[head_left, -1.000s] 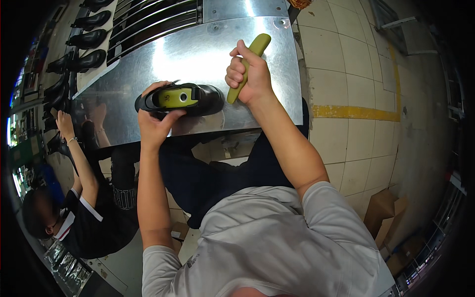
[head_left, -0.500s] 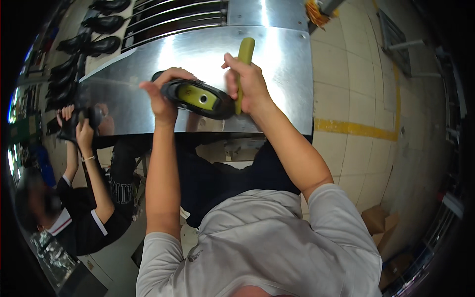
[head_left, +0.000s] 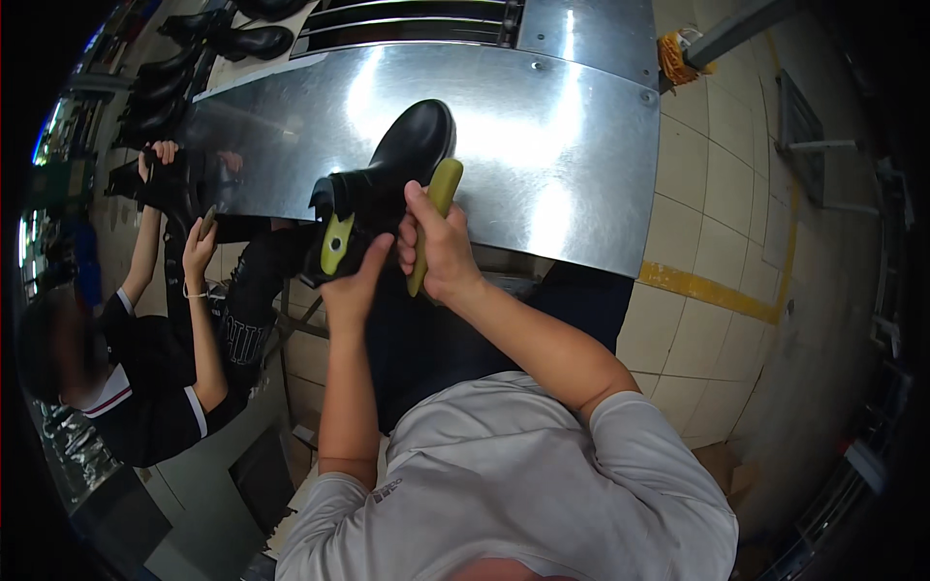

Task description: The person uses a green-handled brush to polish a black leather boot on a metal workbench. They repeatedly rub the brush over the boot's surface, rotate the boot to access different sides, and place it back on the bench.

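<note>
A black boot is tilted over the near edge of the metal table, its toe pointing away and to the right. In its opening shows a yellow-green shoe last with a round hole. My left hand grips the boot by the shaft, near the opening, the thumb lying along its side. Closed around an olive-green stick-like tool, my right hand is beside the boot's right side. The tool's rounded end sticks up past my thumb and its lower end comes out below the fist. Whether the tool touches the boot I cannot tell.
The shiny metal table has a barred rack at its far side. More black boots stand at the far left. A co-worker sits to my left, handling another black boot. An orange bundle hangs by the table's far right corner.
The boot has turned so its toe points away, and its opening has come toward me. My left hand has shifted to the near side of the shaft; my right hand moved nearer with the tool.
</note>
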`<action>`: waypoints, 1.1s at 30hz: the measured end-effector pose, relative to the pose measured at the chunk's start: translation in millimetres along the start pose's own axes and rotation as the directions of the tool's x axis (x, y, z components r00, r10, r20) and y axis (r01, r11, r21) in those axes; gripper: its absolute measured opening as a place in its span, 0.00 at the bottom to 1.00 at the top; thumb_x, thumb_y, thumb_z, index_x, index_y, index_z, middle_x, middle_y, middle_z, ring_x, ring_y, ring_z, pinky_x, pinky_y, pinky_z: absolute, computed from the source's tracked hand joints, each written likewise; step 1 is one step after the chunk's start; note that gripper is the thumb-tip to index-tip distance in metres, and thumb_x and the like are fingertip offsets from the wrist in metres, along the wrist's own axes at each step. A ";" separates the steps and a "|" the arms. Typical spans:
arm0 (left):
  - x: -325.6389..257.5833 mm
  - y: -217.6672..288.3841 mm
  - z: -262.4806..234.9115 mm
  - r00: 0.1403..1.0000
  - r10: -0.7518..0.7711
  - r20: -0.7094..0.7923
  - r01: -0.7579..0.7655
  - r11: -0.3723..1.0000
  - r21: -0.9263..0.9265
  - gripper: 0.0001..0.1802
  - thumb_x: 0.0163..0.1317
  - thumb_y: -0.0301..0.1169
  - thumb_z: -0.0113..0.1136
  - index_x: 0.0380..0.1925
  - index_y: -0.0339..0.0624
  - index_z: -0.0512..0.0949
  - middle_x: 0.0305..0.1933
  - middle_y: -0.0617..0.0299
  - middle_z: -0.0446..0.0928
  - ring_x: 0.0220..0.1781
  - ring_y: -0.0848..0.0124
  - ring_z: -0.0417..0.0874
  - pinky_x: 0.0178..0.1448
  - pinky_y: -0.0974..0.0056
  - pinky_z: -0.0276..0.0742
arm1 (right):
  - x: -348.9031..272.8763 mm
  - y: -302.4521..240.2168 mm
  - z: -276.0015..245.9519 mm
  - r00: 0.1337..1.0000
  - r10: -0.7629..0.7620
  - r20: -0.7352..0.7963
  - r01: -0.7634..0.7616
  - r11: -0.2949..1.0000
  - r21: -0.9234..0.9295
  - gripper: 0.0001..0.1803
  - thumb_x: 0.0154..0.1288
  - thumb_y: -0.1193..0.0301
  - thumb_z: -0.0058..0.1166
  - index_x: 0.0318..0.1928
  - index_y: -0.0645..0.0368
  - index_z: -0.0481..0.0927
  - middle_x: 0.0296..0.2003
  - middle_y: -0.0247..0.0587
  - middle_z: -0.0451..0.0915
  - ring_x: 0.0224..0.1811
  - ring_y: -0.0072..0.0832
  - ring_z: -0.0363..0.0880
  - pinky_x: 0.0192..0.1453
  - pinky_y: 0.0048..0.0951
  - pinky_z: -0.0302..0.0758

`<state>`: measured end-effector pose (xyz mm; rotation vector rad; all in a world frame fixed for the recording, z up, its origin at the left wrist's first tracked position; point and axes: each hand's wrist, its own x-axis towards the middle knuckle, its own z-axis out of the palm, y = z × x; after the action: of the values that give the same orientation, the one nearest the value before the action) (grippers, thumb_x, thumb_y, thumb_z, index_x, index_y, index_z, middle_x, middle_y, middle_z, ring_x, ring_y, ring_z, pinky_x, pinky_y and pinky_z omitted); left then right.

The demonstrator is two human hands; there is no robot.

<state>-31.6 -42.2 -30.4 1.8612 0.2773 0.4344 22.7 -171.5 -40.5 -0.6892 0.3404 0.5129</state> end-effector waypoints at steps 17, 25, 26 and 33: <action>-163.0 -47.1 -119.8 0.912 -0.395 -0.110 0.409 0.889 0.206 0.34 0.63 0.25 0.69 0.69 0.32 0.69 0.72 0.49 0.71 0.71 0.59 0.74 0.74 0.58 0.69 | 53.3 8.4 22.6 0.971 -0.238 -0.035 0.234 0.969 -0.085 0.13 0.72 0.67 0.59 0.46 0.64 0.75 0.26 0.38 0.74 0.24 0.28 0.76 0.26 0.34 0.77; -156.2 -68.4 -117.2 0.918 -0.397 -0.001 0.396 0.916 -0.061 0.50 0.61 0.41 0.76 0.76 0.37 0.58 0.79 0.44 0.63 0.80 0.50 0.62 0.82 0.51 0.58 | 60.8 33.1 51.6 0.974 -0.208 -0.088 0.199 0.975 -0.099 0.10 0.74 0.68 0.58 0.41 0.60 0.73 0.21 0.33 0.68 0.18 0.20 0.69 0.21 0.25 0.69; -151.4 -73.4 -117.7 0.945 -0.327 0.002 0.326 0.943 -0.069 0.51 0.60 0.42 0.77 0.77 0.37 0.58 0.79 0.44 0.63 0.80 0.49 0.63 0.81 0.50 0.59 | 62.6 31.3 53.3 0.974 -0.206 -0.095 0.196 0.975 -0.103 0.10 0.74 0.67 0.59 0.41 0.60 0.73 0.21 0.32 0.68 0.18 0.20 0.69 0.21 0.25 0.69; -104.2 -83.4 -124.6 0.987 -0.004 0.162 -0.031 0.977 0.213 0.50 0.57 0.40 0.79 0.75 0.39 0.61 0.78 0.44 0.64 0.78 0.48 0.68 0.80 0.49 0.64 | 73.1 31.0 61.6 0.970 -0.207 -0.131 0.181 0.965 -0.189 0.10 0.73 0.66 0.60 0.43 0.55 0.73 0.21 0.32 0.66 0.18 0.22 0.67 0.20 0.26 0.66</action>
<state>-177.1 50.4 -90.3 2.0988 0.2078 0.2682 73.8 -85.0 -45.4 -0.9261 0.3661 0.3063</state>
